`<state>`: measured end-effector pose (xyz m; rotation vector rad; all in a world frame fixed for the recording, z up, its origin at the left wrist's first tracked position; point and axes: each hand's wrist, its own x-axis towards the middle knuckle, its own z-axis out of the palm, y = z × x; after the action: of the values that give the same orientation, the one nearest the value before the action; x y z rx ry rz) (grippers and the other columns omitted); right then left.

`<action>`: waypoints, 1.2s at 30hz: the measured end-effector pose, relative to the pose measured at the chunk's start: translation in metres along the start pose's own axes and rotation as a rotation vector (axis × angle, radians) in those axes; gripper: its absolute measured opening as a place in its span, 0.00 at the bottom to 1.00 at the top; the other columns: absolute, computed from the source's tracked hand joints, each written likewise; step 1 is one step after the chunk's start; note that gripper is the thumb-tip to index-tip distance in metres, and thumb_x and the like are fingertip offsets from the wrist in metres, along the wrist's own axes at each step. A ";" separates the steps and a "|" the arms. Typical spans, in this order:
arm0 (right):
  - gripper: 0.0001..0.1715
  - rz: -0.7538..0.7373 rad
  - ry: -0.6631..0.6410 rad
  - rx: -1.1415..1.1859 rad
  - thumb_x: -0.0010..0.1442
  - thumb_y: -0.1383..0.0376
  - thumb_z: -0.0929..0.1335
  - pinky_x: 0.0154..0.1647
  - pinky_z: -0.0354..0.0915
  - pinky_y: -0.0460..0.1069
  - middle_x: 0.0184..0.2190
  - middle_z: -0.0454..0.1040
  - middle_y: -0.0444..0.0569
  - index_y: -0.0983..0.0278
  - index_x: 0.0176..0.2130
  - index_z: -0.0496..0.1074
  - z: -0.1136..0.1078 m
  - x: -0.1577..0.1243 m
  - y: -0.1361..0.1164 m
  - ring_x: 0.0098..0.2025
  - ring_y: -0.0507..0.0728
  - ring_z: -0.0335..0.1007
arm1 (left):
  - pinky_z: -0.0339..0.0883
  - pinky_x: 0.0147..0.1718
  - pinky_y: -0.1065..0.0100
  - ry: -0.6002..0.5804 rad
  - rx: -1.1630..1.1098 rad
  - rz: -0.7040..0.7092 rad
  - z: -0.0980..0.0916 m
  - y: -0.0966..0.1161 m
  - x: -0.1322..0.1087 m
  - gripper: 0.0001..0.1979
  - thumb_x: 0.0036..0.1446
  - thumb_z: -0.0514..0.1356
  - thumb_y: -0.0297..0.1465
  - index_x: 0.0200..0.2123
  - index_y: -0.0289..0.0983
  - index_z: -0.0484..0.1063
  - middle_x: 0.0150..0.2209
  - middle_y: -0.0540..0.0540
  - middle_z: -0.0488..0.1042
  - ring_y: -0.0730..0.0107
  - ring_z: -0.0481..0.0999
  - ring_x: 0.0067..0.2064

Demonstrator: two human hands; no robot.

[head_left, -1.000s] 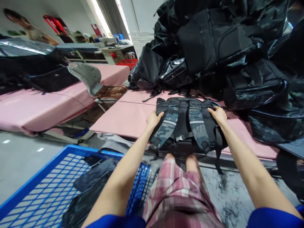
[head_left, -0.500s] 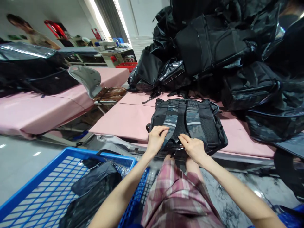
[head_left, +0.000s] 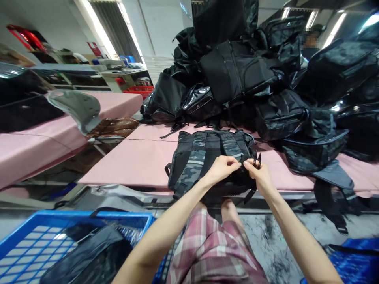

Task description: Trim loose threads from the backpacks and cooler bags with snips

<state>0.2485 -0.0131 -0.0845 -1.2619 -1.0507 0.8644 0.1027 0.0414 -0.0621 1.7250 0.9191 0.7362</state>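
A black and grey camouflage backpack lies on the pink-topped table in front of me, its shoulder straps facing up. My left hand reaches across it, thumb and fingers pinched on the right shoulder strap near its lower part. Close beside it, my right hand is closed, fingertips almost meeting the left ones at the same strap. Small black thread snips sit in the right hand, pointed ends upward. The exact bit of strap between the fingertips is hidden.
A large heap of black bags rises at the back of the pink table. A blue plastic basket holding dark bags stands at lower left. A grey chair is between the tables. Another person is behind the heap.
Both hands have moved rightward across the backpack and come together at the right strap. The snips have turned up in the right hand. My view has shifted right.
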 end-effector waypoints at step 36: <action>0.22 -0.122 -0.182 -0.140 0.44 0.62 0.71 0.40 0.63 0.48 0.33 0.74 0.45 0.64 0.41 0.73 -0.023 0.016 0.003 0.36 0.54 0.68 | 0.56 0.27 0.76 -0.147 -0.505 -0.175 -0.007 -0.016 0.001 0.15 0.38 0.65 0.39 0.20 0.33 0.69 0.23 0.50 0.70 0.79 0.67 0.26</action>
<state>0.2754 -0.0046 -0.0852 -1.2376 -1.3389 0.8352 0.0937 0.0491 -0.0751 1.2200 0.6983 0.6485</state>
